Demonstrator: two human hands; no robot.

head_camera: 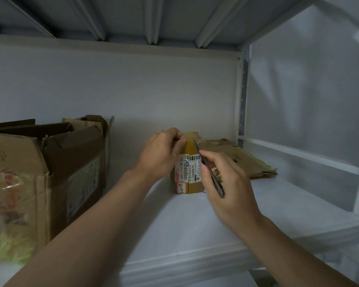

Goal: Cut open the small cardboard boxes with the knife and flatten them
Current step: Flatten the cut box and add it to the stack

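A small cardboard box (190, 175) wrapped in yellowish tape, with a white shipping label on top, stands on the white shelf (195, 224). My left hand (164, 150) grips the box's far left top edge with curled fingers. My right hand (226, 183) holds a slim dark knife (209, 168) like a pen. The blade tip touches the taped top of the box near its far end. The box's right side is hidden behind my right hand.
A flattened piece of cardboard (240, 158) lies on the shelf right behind the small box. A large open carton (39, 172) with taped sides fills the left of the shelf. A white shelf post (241, 96) stands at the back right.
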